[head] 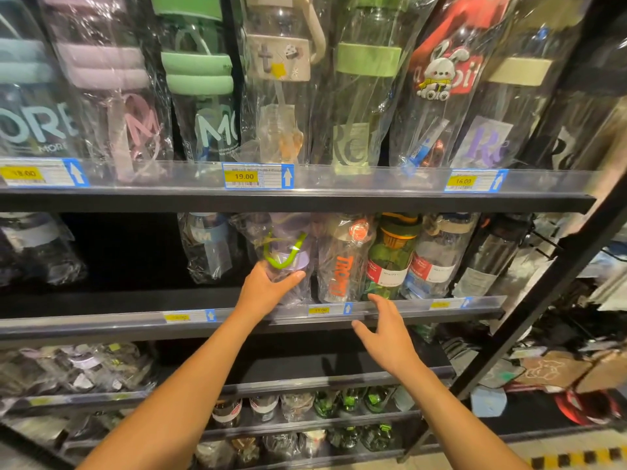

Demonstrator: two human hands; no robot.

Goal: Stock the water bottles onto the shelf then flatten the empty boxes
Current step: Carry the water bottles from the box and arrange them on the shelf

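My left hand (268, 288) grips the purple bottle (292, 258) low on its body, thumb curled across the front of its clear plastic wrap and fingers tucked behind. The bottle rises from my palm toward one o'clock. Its lime-green strap loops just above my thumb, and its base sits on the middle shelf (101, 329) behind the front rail.

At three o'clock from the bottle, just beside it, stands the orange-lettered bottle (340, 274). The green bottle (390, 262) comes next on that side. At ten o'clock from my left hand stands a blue-capped bottle (210, 247), also wrapped, with a gap between it and the one I hold.

My right hand (385, 330) sits at four o'clock from the left, fingers spread and relaxed, holding nothing. Its forefinger reaches up to the rail below the green bottle. Whether the tip touches the rail I cannot quite tell through the glare. A yellow price label (319, 310) sits on the rail between my two hands.
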